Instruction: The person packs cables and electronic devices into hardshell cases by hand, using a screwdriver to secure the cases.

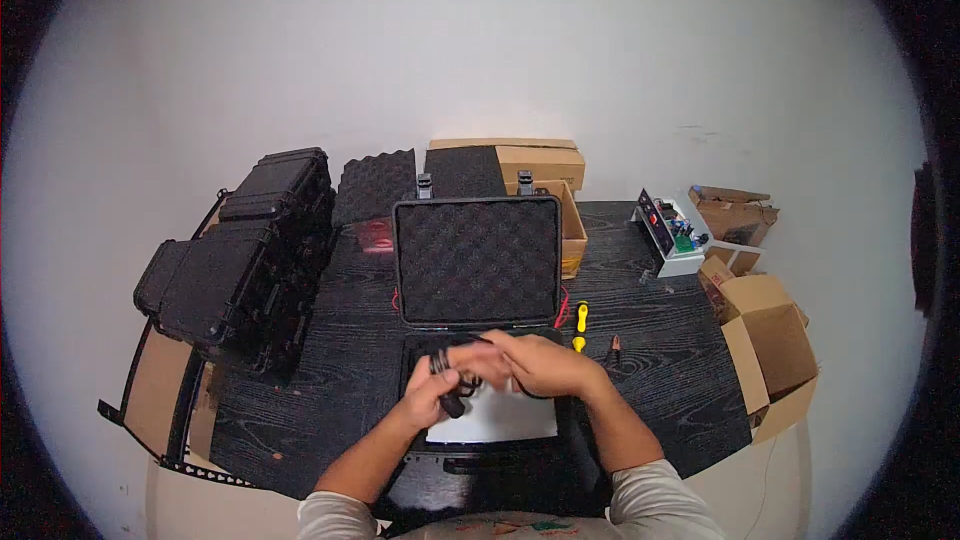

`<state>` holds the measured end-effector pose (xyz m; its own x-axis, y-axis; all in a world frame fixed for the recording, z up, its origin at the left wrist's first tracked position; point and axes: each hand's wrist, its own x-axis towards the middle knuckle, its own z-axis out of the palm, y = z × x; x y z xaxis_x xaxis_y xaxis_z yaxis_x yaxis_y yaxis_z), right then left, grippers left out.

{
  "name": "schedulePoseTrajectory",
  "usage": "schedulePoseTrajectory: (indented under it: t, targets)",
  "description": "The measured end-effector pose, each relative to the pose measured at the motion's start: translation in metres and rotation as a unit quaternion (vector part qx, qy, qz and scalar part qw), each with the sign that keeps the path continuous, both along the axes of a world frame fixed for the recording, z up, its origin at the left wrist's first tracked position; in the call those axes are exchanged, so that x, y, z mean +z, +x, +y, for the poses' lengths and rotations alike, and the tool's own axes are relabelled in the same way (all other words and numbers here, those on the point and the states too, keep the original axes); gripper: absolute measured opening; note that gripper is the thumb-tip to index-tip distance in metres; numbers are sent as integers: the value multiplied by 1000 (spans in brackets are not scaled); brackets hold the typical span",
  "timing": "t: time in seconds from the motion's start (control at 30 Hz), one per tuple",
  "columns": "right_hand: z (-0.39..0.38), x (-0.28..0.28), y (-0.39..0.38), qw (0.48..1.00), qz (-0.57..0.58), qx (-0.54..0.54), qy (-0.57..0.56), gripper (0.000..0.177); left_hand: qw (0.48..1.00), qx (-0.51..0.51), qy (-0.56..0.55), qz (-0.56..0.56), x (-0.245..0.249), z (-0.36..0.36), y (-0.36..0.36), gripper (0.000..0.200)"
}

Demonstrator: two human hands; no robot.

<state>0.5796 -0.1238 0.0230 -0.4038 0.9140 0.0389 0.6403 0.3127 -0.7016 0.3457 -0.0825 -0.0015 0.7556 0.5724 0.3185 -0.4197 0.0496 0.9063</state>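
Observation:
My left hand (432, 392) is closed on a black cable (438, 360), whose loops pass round its fingers. A dark, thick cable end (453, 406) hangs below that palm. My right hand (548, 365) curls over the left fingertips, with dark cable showing at its edge; the fingers there are partly blurred. Both hands are over an opened black hard case, its lid (478, 262) upright and lined with egg-crate foam. Under my hands, a white flat-topped unit (500, 418) sits in the case base.
Black hard cases (215, 275) are stacked at the left. Foam sheets (378, 185) and cardboard boxes (540, 158) stand behind the lid. On the right are a yellow-handled tool (582, 317), a white device with exposed electronics (682, 250) and an open carton (775, 350).

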Motion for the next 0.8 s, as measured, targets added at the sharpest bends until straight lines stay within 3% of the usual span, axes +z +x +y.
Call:
schedulePoseTrajectory:
  t: [0.1, 0.17, 0.23, 0.3, 0.37, 0.43, 0.47, 0.57, 0.7, 0.73, 0.8]
  targets:
    - [1, -5, 2, 995, -64, 13, -74, 38, 986, 114, -13, -117, 2, -2, 13, 67]
    - [-7, -2, 4, 995, -88, 31, -28, 32, 966, 173, -18, -190, 3, -1, 21, 69]
    - [-9, -13, 9, 993, -103, 62, 12, 29, 966, 211, 46, -146, 1, 5, 19, 66]
    - [-15, 2, 10, 989, -133, 61, -21, 27, 958, 254, 119, -59, 4, 9, 19, 64]
    - [-25, 28, 7, 989, -136, 58, -24, 25, 974, 180, 135, 5, -2, 12, 19, 50]
    - [-32, 44, 6, 992, -113, 53, 5, 21, 952, 114, 243, 147, 4, 13, 14, 39]
    - [-33, 48, 7, 996, -67, 54, 28, 19, 952, 108, 230, 172, -5, 9, 18, 35]
    - [-35, 51, 11, 995, 44, 49, 79, 15, 953, -96, 134, 255, 2, 6, 12, 35]
    - [-20, 32, 12, 985, 111, 60, 114, 17, 969, -149, 111, 163, 10, -7, 10, 47]
    - [-15, 26, 11, 982, 126, 70, 126, 19, 970, -101, 33, 218, 20, -14, 9, 51]
    - [-8, 16, 7, 984, 115, 38, 134, 20, 981, -120, 88, 122, 10, -1, 7, 50]
